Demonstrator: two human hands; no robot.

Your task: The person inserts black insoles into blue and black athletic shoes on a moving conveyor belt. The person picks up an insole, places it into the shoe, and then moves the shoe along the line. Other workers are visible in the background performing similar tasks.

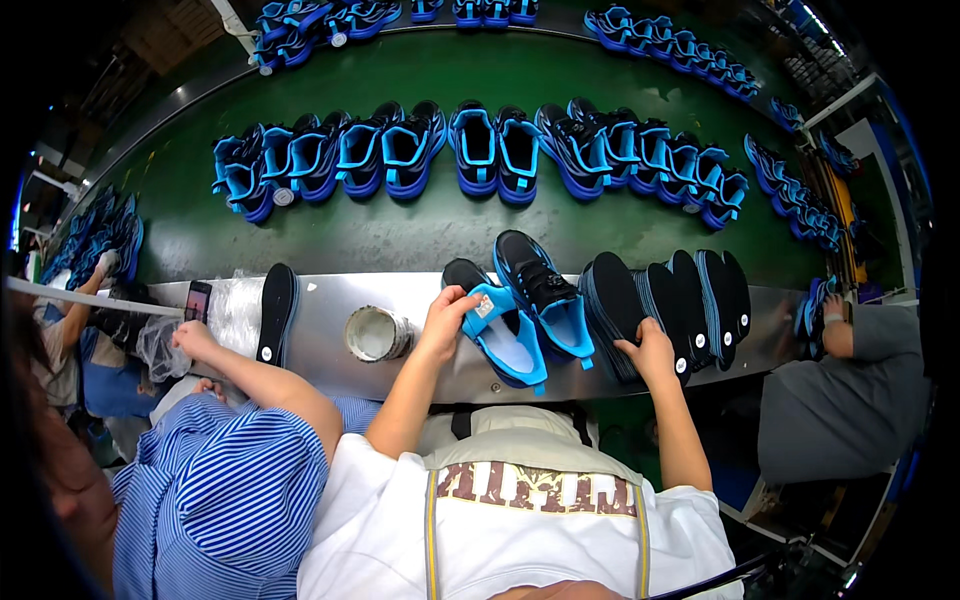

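Observation:
My left hand [447,318] grips the tongue of a black and blue sneaker [500,330] that lies on the metal shelf [330,310] in front of me. A second sneaker of the same kind [545,295] lies just to its right, untouched. My right hand [650,352] rests on a fanned stack of black insoles [665,300] at the right of the shelf, its fingers closed on the edge of the nearest one.
A green conveyor belt [400,235] beyond the shelf carries a row of blue sneakers [480,150]. A tape roll [377,333], a single black insole [277,310] and a phone [197,300] lie left on the shelf. A person in blue stripes [220,490] sits left; another person [850,390] right.

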